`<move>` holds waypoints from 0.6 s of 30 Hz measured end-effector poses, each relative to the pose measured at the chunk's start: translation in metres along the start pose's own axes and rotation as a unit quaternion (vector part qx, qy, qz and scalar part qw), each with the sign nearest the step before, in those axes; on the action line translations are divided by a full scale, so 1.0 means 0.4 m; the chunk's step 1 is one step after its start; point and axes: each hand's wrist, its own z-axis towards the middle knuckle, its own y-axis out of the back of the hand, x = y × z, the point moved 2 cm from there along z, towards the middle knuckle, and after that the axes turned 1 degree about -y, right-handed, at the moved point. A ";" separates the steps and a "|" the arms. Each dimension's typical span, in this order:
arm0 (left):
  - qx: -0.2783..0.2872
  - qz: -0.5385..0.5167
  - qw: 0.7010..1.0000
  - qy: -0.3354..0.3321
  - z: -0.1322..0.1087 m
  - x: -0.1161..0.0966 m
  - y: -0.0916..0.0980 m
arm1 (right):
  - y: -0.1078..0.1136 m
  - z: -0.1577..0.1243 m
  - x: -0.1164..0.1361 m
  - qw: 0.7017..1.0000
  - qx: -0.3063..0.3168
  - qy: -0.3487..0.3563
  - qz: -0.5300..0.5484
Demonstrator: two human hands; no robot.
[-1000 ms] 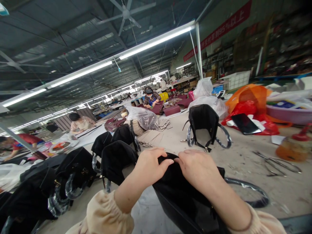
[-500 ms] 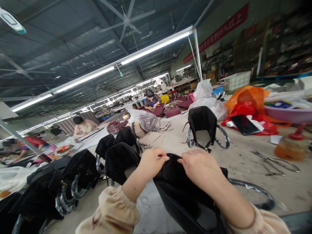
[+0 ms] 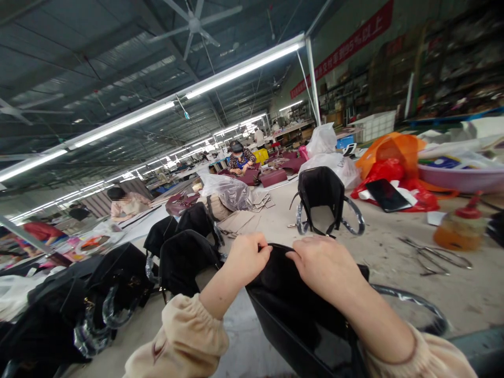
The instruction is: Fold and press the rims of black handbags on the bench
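Observation:
A black handbag [image 3: 271,315] lies tilted in front of me, its mouth facing me and a plastic-wrapped handle [image 3: 417,304] resting on the table at its right. My left hand [image 3: 248,255] pinches the bag's far upper edge between thumb and fingers. A short way to the right, my right hand [image 3: 323,262] grips the same edge, fingers folded over it and thumb on the near side. A stretch of black rim shows between the two hands. The fingertips of the right hand are hidden behind the edge.
Another black bag [image 3: 321,194] stands beyond my hands; several more black bags [image 3: 118,283] line the left. On the right are scissors [image 3: 433,257], a bottle of amber liquid [image 3: 460,228], a dark tablet [image 3: 388,195] and a purple basin [image 3: 460,178]. Co-workers sit farther back.
The view has shifted slightly, so the surroundings appear a little farther left. Both hands keep hold of the bag's edge, with little visible movement.

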 end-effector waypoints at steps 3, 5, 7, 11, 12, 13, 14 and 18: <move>-0.004 0.002 1.000 0.006 -0.001 0.000 -0.001 | -0.002 0.001 0.001 1.000 0.002 0.002 -0.002; -0.007 0.002 1.000 0.011 0.000 0.000 -0.003 | -0.002 0.001 0.003 1.000 0.002 0.001 -0.008; -0.009 0.002 1.000 0.016 0.001 -0.002 -0.003 | 0.001 0.001 0.006 1.000 0.000 0.000 -0.016; -0.011 0.008 1.000 0.025 -0.001 -0.006 0.001 | 0.002 -0.002 0.010 1.000 -0.002 0.000 -0.027; -0.011 0.009 1.000 0.025 -0.002 -0.007 0.001 | 0.001 -0.003 0.010 1.000 -0.001 -0.003 -0.027; -0.010 0.009 1.000 0.024 -0.003 -0.008 0.002 | -0.001 -0.003 0.009 1.000 0.000 -0.007 -0.026; -0.010 0.008 1.000 0.023 -0.004 -0.008 0.002 | -0.003 -0.003 0.009 1.000 0.004 -0.011 -0.023; -0.010 0.007 1.000 0.024 -0.007 -0.009 0.001 | -0.006 0.005 0.012 0.999 0.031 -0.029 -0.011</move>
